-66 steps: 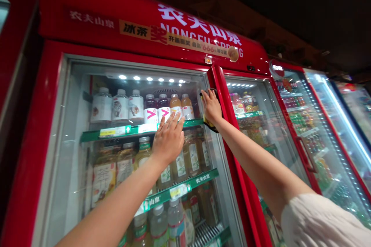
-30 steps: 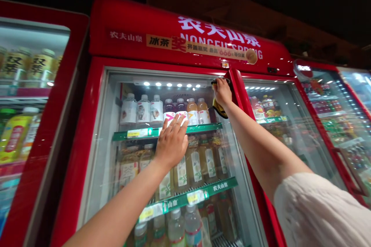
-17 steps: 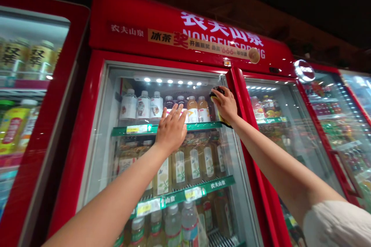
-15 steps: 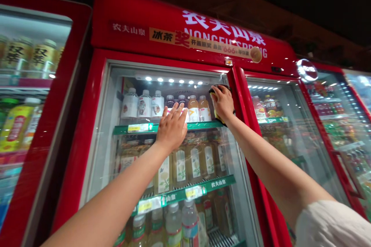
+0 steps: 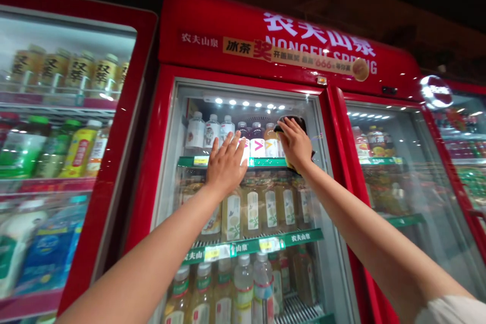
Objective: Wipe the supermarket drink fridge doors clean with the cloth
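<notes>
My left hand (image 5: 227, 162) lies flat with fingers spread against the glass door (image 5: 167, 182) of a red drinks fridge, in front of the upper shelf. To its right, my right hand (image 5: 295, 144) presses a black-and-yellow cloth (image 5: 304, 122) to the same glass, near the upper right of the pane. Most of the cloth is hidden under the palm and fingers. Behind the glass, white-labelled bottles (image 5: 211, 134) and a dark purple bottle (image 5: 257, 140) stand on the top shelf. Tea bottles (image 5: 252, 210) fill the shelf below.
A second red fridge (image 5: 110, 202) with several drinks stands close on the left. Right of the glass runs a red door frame (image 5: 337, 162), then another glass door (image 5: 402, 192). A lit brand sign (image 5: 319, 35) spans the top of the fridge.
My view has swung left, so more of the left fridge shows. Both hands have moved left over the glass, the right one taking the cloth farther from the door's right edge.
</notes>
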Tool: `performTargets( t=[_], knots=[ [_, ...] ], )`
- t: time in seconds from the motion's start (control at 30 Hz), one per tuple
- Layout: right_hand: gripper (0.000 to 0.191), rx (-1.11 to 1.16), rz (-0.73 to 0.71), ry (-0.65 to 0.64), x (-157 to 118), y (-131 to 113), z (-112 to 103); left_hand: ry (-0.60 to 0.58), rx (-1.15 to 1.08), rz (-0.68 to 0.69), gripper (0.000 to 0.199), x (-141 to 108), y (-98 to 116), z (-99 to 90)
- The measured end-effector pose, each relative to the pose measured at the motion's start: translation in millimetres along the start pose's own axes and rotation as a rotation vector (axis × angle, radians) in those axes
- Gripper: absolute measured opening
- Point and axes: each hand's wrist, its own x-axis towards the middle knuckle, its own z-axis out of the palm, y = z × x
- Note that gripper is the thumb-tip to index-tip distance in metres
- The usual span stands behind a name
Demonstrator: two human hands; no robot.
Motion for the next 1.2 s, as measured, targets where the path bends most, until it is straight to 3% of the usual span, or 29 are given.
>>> performTargets(
  t=[0.07, 0.17, 0.27, 0.33, 0.43, 0.5, 0.57, 0.63, 0.73, 0.9, 0.97, 1.03, 1.13, 1.2],
  knots=[
    [0.042, -0.047, 0.067, 0.002, 13.6, -22.0, 13.7, 0.016, 0.005, -0.02, 0.054, 0.4, -1.3, 1.6],
    [0.044, -0.065, -0.084, -0.122, 4.0, -48.4, 12.1, 0.028, -0.003, -0.022, 0.056, -0.2, 1.2, 5.9],
    [0.043, -0.025, -0.332, -0.245, -26.8, -48.2, -10.1, 0.008, -0.011, -0.018, 0.058, -2.8, 1.8, 5.9],
    [0.041, 0.01, -0.415, -0.27, -39.6, -37.6, -21.2, -0.018, -0.005, 0.007, 0.058, -6.2, -2.4, 2.2],
    [0.039, 0.009, -0.251, -0.156, -30.0, -30.3, -13.4, -0.031, 0.021, 0.021, 0.06, -15.4, -16.1, -6.5],
    [0.039, -0.02, -0.043, -0.034, -10.3, -42.3, 5.3, -0.026, 0.043, -0.007, 0.064, -23.8, -26.9, -11.9],
    [0.04, -0.03, 0.069, 0.021, 7.3, -66.0, 24.3, -0.034, 0.058, -0.022, 0.066, -32.5, -35.6, -15.3],
    [0.041, -0.008, 0.032, -0.02, 13.1, -91.8, 34.9, -0.05, 0.06, -0.013, 0.066, -39.7, -40.3, -16.7],
    [0.042, 0.036, -0.135, -0.14, -4.4, -111.8, 27.2, -0.048, 0.044, -0.005, 0.066, -46.8, -41.2, -17.3],
    [0.04, 0.102, -0.394, -0.332, -38.8, -82.8, -8.0, -0.071, 0.034, 0.049, 0.061, -56.5, -46.7, -24.2],
    [0.04, 0.097, -0.334, -0.287, -31.3, -72.5, -5.6, -0.081, 0.044, 0.074, 0.06, -62.3, -53.0, -28.1],
    [0.04, 0.071, -0.166, -0.154, -14.0, -76.7, 9.1, -0.08, 0.056, 0.084, 0.061, -68.7, -59.3, -31.2],
    [0.042, 0.045, 0.003, -0.028, 8.1, -106.4, 35.3, -0.071, 0.06, 0.091, 0.065, -77.3, -65.0, -33.7],
    [0.042, 0.052, -0.054, -0.083, 8.0, -126.8, 41.3, -0.069, 0.052, 0.094, 0.067, -81.6, -66.0, -34.7]
  ],
)
